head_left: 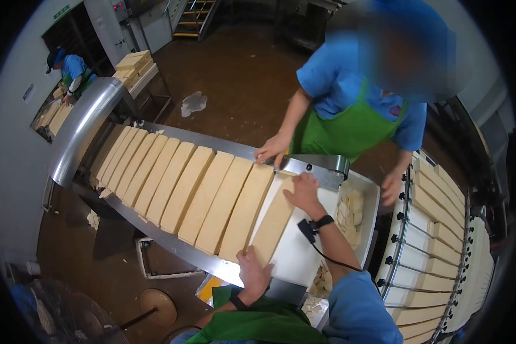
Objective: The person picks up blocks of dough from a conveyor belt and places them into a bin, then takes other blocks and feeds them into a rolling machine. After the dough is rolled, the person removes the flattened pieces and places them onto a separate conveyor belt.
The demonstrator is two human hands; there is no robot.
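A long pale slab, apparently dough (pixel 276 221), lies at the right end of a row of similar slabs (pixel 192 186) on the conveyor's white belt. My left hand (pixel 254 272) grips its near end, fingers bent around the edge. At its far end, my right hand (pixel 304 194) presses with the thumb and fingers around the corner. A narrow gap of white belt shows between this slab and its neighbour. Partly hidden by my hands are the slab's two ends.
Across the belt a co-worker in a green apron (pixel 338 129) rests one hand at the belt's far edge. A bin of dough scraps (pixel 350 215) stands beyond the belt's end. At right, another conveyor (pixel 421 241) carries slabs. A curved metal hood (pixel 86 132) covers the left end.
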